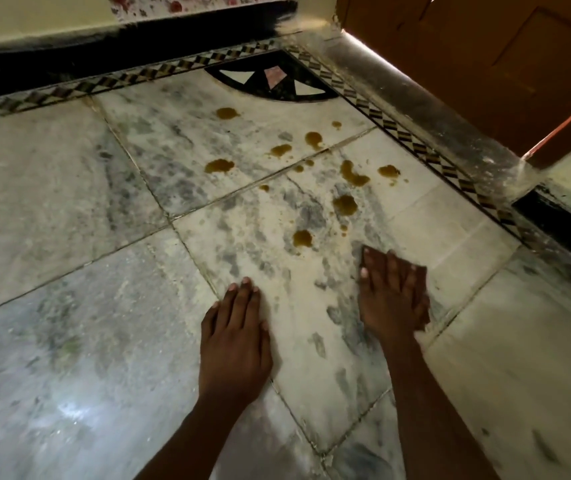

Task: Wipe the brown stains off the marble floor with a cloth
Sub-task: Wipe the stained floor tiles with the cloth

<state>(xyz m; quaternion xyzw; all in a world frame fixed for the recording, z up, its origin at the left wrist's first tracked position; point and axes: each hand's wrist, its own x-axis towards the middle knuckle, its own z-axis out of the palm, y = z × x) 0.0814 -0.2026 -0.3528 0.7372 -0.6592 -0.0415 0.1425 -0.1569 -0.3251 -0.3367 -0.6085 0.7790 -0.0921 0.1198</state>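
Several brown stains dot the white-grey marble floor toward the far right corner; the nearest one lies just ahead of my hands. My right hand presses flat on a dark brown cloth, which shows only at its edges around my fingers. My left hand rests palm-down on the bare floor to the left, fingers together, holding nothing.
A checkered inlay border runs along two walls and meets at a black corner medallion. A black skirting lines the far wall. A brown wooden door stands at the upper right.
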